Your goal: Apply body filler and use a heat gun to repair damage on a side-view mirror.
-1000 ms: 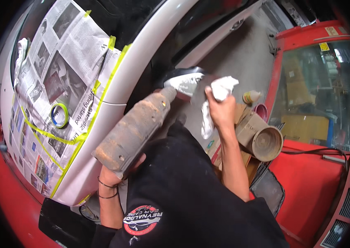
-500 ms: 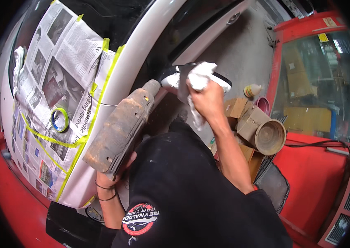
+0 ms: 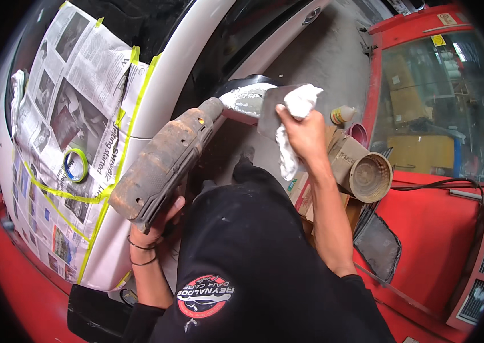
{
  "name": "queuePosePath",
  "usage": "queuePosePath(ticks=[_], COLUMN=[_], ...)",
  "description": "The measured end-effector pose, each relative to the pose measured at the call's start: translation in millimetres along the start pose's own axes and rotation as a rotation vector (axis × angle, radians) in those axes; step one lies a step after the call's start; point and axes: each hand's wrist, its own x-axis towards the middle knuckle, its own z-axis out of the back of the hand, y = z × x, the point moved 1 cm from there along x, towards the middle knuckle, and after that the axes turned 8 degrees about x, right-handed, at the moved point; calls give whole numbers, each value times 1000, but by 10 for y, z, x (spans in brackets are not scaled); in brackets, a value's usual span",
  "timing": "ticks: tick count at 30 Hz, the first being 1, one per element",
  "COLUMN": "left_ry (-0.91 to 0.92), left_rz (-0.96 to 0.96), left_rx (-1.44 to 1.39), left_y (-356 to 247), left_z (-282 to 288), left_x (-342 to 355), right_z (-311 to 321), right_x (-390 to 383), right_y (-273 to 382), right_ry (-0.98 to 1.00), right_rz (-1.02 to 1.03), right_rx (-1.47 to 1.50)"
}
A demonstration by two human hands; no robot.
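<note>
My left hand (image 3: 167, 220) is wrapped around the underside of a dusty grey-brown heat gun (image 3: 159, 166), its grip mostly hidden behind the body. The nozzle tilts up to the right, toward a car side mirror (image 3: 244, 98) whose surface is patchy white and grey. Right of the mirror, my right hand (image 3: 304, 134) is closed on a crumpled white cloth (image 3: 301, 102). A thin, flat grey sheet (image 3: 273, 111) is also in that hand, under the thumb; its material is unclear. One edge of the sheet overlaps the mirror's right end in view, and whether they touch cannot be seen.
Newspaper (image 3: 73, 91) masks the white car's (image 3: 165, 103) left part, edged with yellow-green tape; a tape roll (image 3: 75, 165) lies on it. At right are a round brown container (image 3: 370, 177), a capped bottle (image 3: 342, 115), cardboard, and a red-framed window (image 3: 424, 108).
My right hand has moved right with the cloth and grey sheet, uncovering more of the mirror's patchy surface. The heat gun stays in my left hand, a little lower left in the picture.
</note>
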Motion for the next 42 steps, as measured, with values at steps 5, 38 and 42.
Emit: queuePosePath(ticks=[5,38,42], left_ry=[-57,-94,-212], left_rz=[-12,62,-45], left_rx=[143,54,236], left_y=[48,112,224], left_z=[11,148,-144], left_x=[-125,-295,-270], right_z=[-225,685,870], right_x=[10,-721,-992], right_y=[33,-1299,-2328], right_ry=[-65,523,558], right_rz=[106,54,-106], right_rx=[-106,-1055,-861])
